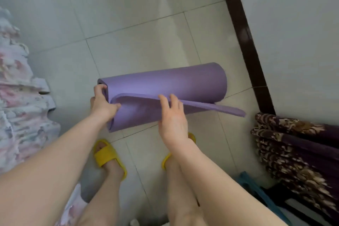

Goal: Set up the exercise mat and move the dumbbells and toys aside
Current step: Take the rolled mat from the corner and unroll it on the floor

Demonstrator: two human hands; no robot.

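Observation:
A rolled purple exercise mat point(165, 82) is held above the tiled floor in the middle of the head view, its roll lying left to right. The mat's loose end has peeled away from the roll and sticks out to the right. My left hand point(102, 104) grips the left end of the roll, thumb on the flap and fingers curled over the roll's end. My right hand point(172, 115) holds the loose flap near its middle, fingers over its upper edge. No dumbbells or toys are in view.
Pale floor tiles point(146, 24) stretch ahead. A bed with floral bedding point(20, 108) fills the left edge. A dark skirting board point(244, 42) and white wall run along the right, with a purple patterned blanket point(293, 148) below it. My feet wear yellow slippers point(108, 154).

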